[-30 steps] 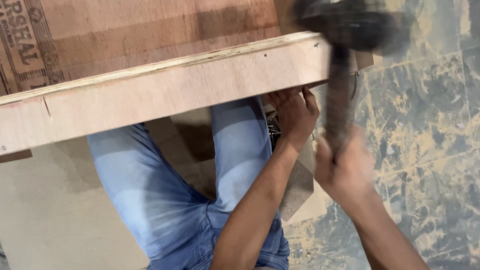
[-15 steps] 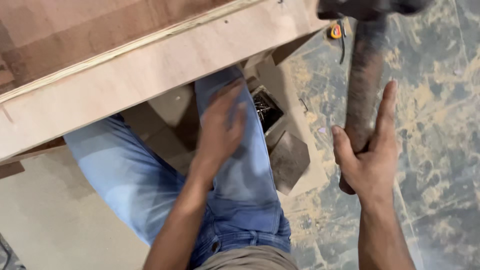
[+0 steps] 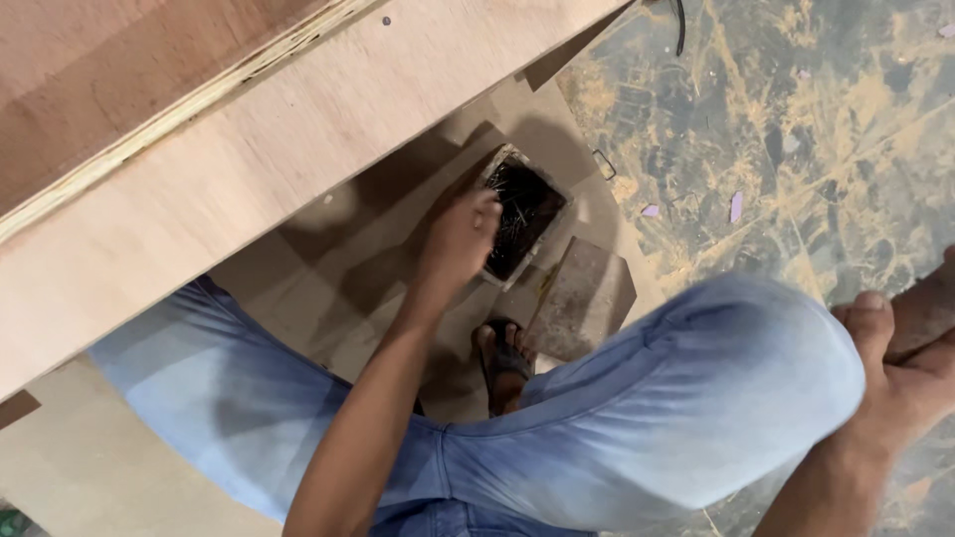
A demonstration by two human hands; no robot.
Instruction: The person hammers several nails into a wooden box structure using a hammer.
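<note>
My left hand [image 3: 460, 237] reaches down to a small open box of dark nails [image 3: 527, 204] on the floor, with its fingertips over the box's near edge. Whether it holds any nails is hidden. At the right edge of the view, my right hand [image 3: 895, 378] grips the brown handle of a hammer [image 3: 927, 303]; the hammer's head is out of view. A large plywood board [image 3: 298, 129] with a pale layered edge slants across the top left, above my legs in blue jeans [image 3: 716, 388].
My foot in a dark sandal [image 3: 502, 363] rests just below the nail box, beside a flat brown offcut [image 3: 582, 298]. Cardboard sheets lie under the box. The patterned stone floor [image 3: 796, 129] to the right carries sawdust and small scraps.
My left hand left the board's underside, dropped across my thigh and reached the nail box. The hammer came down from its swing, and my right hand lowered to the right edge beside my raised knee.
</note>
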